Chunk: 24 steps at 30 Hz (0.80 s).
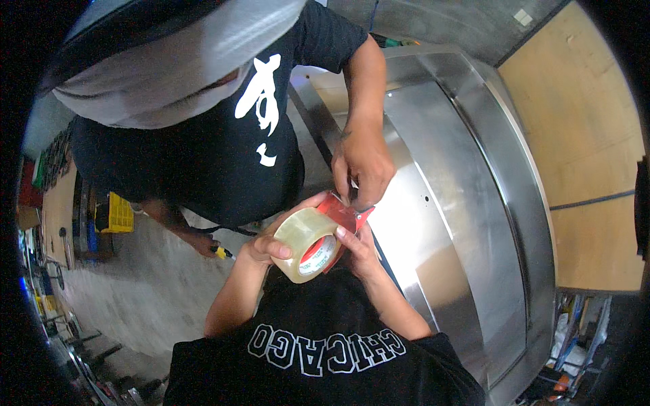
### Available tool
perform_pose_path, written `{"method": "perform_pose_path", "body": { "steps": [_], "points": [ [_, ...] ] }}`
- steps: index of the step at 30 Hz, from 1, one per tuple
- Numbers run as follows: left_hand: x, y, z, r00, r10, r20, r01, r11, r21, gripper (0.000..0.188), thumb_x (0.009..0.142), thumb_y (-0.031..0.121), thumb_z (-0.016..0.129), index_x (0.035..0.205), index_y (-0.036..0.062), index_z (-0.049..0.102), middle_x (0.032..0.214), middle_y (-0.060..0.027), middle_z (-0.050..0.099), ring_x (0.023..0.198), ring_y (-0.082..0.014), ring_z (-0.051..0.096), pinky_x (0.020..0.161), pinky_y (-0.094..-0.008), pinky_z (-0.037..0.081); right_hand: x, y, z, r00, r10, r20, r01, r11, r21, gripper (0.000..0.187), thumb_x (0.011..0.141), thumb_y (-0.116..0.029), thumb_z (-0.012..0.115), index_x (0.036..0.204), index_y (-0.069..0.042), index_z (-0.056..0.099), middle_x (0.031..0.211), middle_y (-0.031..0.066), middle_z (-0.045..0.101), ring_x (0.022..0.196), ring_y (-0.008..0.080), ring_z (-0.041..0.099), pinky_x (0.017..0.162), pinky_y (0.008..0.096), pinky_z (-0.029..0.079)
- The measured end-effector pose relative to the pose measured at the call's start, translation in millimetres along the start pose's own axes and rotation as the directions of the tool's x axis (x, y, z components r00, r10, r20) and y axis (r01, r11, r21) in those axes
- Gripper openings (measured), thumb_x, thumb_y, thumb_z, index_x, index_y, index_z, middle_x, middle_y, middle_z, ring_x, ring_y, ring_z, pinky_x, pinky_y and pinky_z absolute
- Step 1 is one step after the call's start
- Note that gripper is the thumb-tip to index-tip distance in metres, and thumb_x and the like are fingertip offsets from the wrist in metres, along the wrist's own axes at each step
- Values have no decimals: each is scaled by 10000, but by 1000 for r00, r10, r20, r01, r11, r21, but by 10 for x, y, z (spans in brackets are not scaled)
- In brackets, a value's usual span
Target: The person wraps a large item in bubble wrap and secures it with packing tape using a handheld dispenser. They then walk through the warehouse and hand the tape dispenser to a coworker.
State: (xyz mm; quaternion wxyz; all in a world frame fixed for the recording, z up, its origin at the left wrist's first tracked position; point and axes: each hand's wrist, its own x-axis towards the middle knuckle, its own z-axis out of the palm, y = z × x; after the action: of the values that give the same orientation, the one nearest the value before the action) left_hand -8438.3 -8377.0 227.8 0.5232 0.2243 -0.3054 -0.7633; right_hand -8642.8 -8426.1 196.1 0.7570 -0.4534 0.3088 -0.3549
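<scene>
A wide roll of clear packing tape [292, 238] sits on a red tape dispenser [342, 215], held in front of my chest. My left hand [271, 245] wraps round the left side of the roll, thumb on its near edge. On the other side my right hand [360, 254] is closed round the dispenser, its thumb against the roll's edge. A co-worker's hand [365, 166] reaches down from above and pinches at the dispenser's far end. What those fingertips hold is too small to tell.
Right of me lies a large shiny metal panel [467, 162] with raised edges. The co-worker stands close opposite, the other hand [201, 242] low with a yellow-handled tool [222, 252]. A yellow crate [120, 213] is at left, and wooden boards [589, 135] stand at far right.
</scene>
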Motion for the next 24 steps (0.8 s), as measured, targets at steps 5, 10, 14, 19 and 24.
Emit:
{"method": "perform_pose_path", "body": {
  "steps": [5, 10, 14, 19, 24],
  "points": [
    [86, 33, 201, 999, 35, 8, -35, 999, -8, 1334, 564, 460, 799, 1596, -54, 127, 1535, -249, 404, 1399, -338, 468, 1211, -429, 306, 3, -68, -17, 999, 14, 42, -15, 999, 42, 799, 889, -370, 725, 1492, 27, 383, 1448, 165, 495, 1389, 278, 434, 1147, 431, 345],
    [46, -70, 110, 996, 48, 75, -51, 998, 32, 1264, 599, 439, 770, 1596, -33, 153, 1488, -244, 434, 1366, -345, 483, 1158, -438, 379, -174, 529, -350, 998, -43, 52, 42, 999, 22, 904, 837, -406, 779, 1510, 33, 366, 1529, 155, 438, 1436, 286, 392, 1169, 440, 321],
    [-166, -34, 78, 998, 60, -33, -63, 994, -85, 1242, 596, 435, 758, 1597, -13, 176, 1469, -230, 462, 1311, -345, 535, 1122, -446, 432, -130, -76, 147, 993, 33, 110, -22, 995, -102, 957, 763, -448, 848, 1454, 22, 382, 1356, 149, 549, 1280, 274, 533, 1109, 438, 417],
    [-164, -76, 58, 981, 193, 20, -192, 980, -42, 1237, 605, 454, 757, 1593, -32, 194, 1507, -225, 443, 1340, -316, 517, 1132, -413, 416, -123, -85, 193, 991, 92, 100, -85, 994, -74, 1107, 683, -555, 865, 1482, 11, 350, 1331, 161, 566, 1233, 282, 572, 1042, 430, 483],
    [-276, -123, -16, 976, 218, 20, -219, 976, 14, 1234, 628, 443, 766, 1600, -37, 175, 1545, -220, 404, 1396, -305, 459, 1177, -403, 347, -54, -96, 283, 992, 72, 102, -75, 997, 23, 1009, 780, -705, 712, 1491, -66, 387, 1375, 160, 548, 1283, 292, 542, 1067, 467, 458]
  ]
}}
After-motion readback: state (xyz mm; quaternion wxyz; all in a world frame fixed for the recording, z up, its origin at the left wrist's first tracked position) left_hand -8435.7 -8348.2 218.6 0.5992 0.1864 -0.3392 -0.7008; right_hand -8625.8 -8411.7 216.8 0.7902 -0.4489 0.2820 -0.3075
